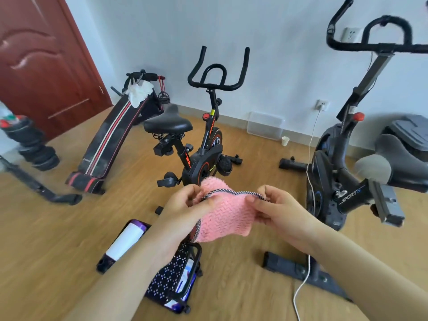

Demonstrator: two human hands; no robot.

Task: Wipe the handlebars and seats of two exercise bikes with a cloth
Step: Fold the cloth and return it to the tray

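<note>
Seen from the head camera at lower centre: pink cloth (pixel 223 218) pinched along its trimmed top edge by left hand (pixel 185 205) and right hand (pixel 281 210), best folded into a firm pad before reaching the black saddle (pixel 168 125) and handlebars (pixel 217 70) at upper centre.

- One camera sits on the person's head. It looks forward and down.
- It is very close to the two hands, which are low in the middle of the view.
- Its wide lens also takes in the floor (pixel 58 239), the far wall (pixel 266 54), and a door (pixel 41 61) on the left.
- No second view to compare.
</note>
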